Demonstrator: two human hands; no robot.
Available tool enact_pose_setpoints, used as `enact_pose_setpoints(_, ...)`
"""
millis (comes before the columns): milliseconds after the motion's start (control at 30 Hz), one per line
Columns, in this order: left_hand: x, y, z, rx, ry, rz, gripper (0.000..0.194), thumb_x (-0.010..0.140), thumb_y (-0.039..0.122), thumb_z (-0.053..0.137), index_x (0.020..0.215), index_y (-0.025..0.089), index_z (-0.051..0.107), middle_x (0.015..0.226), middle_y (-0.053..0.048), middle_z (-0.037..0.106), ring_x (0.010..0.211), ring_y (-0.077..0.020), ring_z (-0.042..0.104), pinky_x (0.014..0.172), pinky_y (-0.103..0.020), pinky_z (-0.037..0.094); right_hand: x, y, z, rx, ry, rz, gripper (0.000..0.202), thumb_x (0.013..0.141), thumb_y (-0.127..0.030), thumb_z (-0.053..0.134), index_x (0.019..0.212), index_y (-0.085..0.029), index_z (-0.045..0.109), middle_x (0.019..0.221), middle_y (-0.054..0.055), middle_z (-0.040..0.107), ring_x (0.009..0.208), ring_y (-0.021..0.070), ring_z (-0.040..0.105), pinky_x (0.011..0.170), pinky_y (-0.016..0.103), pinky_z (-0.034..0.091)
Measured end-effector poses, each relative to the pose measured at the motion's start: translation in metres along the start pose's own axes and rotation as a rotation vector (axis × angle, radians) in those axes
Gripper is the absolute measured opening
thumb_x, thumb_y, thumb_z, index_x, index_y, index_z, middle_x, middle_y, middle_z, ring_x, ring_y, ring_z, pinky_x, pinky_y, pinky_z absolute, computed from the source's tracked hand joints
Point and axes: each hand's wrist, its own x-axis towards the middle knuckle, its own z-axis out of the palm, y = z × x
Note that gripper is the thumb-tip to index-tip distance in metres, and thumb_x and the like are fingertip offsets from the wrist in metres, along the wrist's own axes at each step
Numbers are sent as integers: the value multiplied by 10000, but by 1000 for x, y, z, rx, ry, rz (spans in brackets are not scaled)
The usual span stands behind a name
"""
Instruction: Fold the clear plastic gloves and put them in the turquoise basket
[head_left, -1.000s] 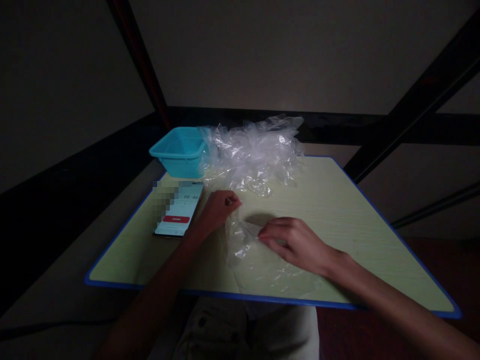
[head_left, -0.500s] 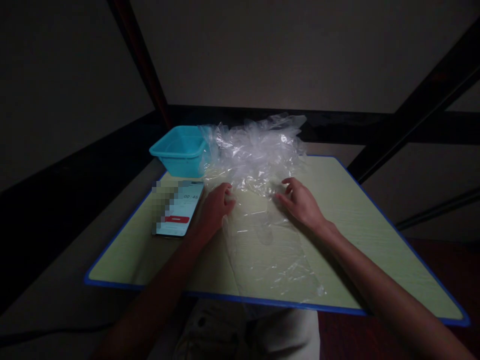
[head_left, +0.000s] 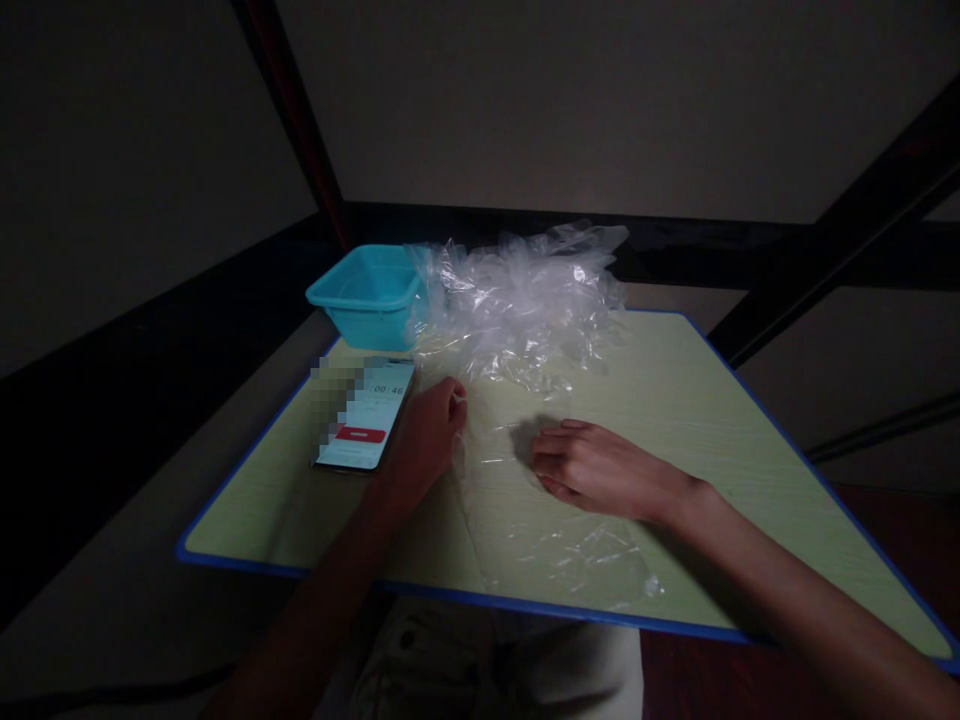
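Clear bag (head_left: 525, 500), one laid out: flat and creased on the counter (head_left: 712, 430), between and under the hands, its lower end at the near edge. Hands, two. Left hand (head_left: 435, 425): at the bag's left side, fingers curled in; whether its grip has film pinched, cannot tell. Right hand (head_left: 596, 470): over the bag's right part, fingers bent, a shadow beside them; grip closed on film or empty, cannot tell. Heap (head_left: 525, 300) of clear plastic, one: crumpled, beyond the bag; pieces too tangled to count. Tub (head_left: 371, 325), one: blue, upright, left of the heap, some film overlapping its right side. Phone (head_left: 371, 400), one: screen up, left of the left hand, red button lit. Counter, one: pale top, blue edging.

Changes from the earlier frame: right hand drawn back from beside the heap, its fingers more bent; left hand's fingers more curled; tub and phone unmoved on the counter.
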Motion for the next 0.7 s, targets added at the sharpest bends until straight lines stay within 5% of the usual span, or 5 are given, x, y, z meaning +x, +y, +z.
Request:
enact_pose_setpoints(267, -44, 7, -11, -271, -68, -201, 204, 765, 105, 360, 856, 166, 533, 506, 51, 506, 455, -142, 522, 484, -238, 390, 11, 30, -24, 287, 21, 130, 125, 711, -49, 509, 715, -157, 572, 727, 0, 557, 643, 114, 519, 603, 259, 390)
enact_pose_setpoints(500, -80, 14, -10, -440, 91, -152, 238, 838, 337, 388, 859, 164, 549, 608, 9, 573, 559, -148, 552, 543, -250, 437, 8, 3, -15, -12, -102, 9, 167, 723, -101, 578, 873, -99, 651, 948, 114, 644, 843, 222, 589, 750, 352, 440)
enact_pose_setpoints(700, -97, 19, 4, -318, 74, -49, 170, 809, 277, 454, 834, 166, 581, 785, -50, 631, 700, -172, 595, 614, -277, 473, 6, -3, -2, -109, -48, -27, 193, 815, -59, 466, 815, -91, 656, 941, 133, 634, 823, 212, 597, 737, 362, 448)
